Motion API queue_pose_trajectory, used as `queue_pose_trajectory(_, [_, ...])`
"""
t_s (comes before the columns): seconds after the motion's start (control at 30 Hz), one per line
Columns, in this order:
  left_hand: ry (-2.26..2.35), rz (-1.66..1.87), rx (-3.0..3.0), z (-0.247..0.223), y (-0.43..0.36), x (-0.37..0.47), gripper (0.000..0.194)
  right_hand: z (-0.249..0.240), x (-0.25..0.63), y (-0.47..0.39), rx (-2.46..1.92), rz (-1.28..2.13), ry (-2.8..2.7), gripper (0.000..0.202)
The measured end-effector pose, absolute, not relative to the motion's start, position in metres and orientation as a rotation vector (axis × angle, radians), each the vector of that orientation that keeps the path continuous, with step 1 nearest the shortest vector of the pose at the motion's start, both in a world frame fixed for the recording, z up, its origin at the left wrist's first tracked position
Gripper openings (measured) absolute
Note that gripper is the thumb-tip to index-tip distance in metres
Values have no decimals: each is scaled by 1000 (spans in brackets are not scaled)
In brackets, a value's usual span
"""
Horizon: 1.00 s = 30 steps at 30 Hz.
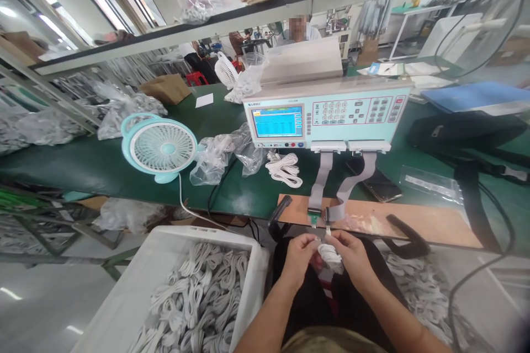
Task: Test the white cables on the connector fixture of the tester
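Observation:
A coiled white cable [330, 254] hangs between my two hands, just in front of the table's near edge. My left hand [301, 253] pinches one end of it, close to the small green connector board [313, 219]. The other end is pinched in my right hand [350, 252], at the second connector [328, 215]. Whether either plug sits fully in its socket is too small to tell. Grey ribbon cables [321, 182] run from both connectors up to the tester [327, 116], whose blue screen is lit.
To my left a white bin [238, 236] holds many coiled cables. On the green table [232, 198] stand a light-blue fan [161, 146] and a bundled white cable [284, 169]. A brown board [439, 220] lies along the edge with black clamps [408, 234]. Behind the tester sits another person.

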State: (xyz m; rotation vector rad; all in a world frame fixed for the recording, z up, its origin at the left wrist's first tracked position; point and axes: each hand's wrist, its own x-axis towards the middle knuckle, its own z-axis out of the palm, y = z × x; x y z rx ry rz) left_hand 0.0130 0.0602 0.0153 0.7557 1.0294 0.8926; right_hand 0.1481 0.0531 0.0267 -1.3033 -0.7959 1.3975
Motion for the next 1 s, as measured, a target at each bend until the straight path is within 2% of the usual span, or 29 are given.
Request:
queue_pose_trajectory(0.23, [1130,942,1439,29,72,6,26,24,144,56,-1322,1429,-568,30])
queue_pose_trajectory(0.6, [1290,1150,1122,13,71,22,26,19,150,56,-1276,1496,-627,23])
queue_pose_trajectory(0.87, [1341,1199,868,9,70,37,28,31,148,56,-1295,1508,-596,31])
queue_pose_trajectory(1.0, [1407,1107,897,17,63,32,28,25,151,55,-1419,1335,-689,41])
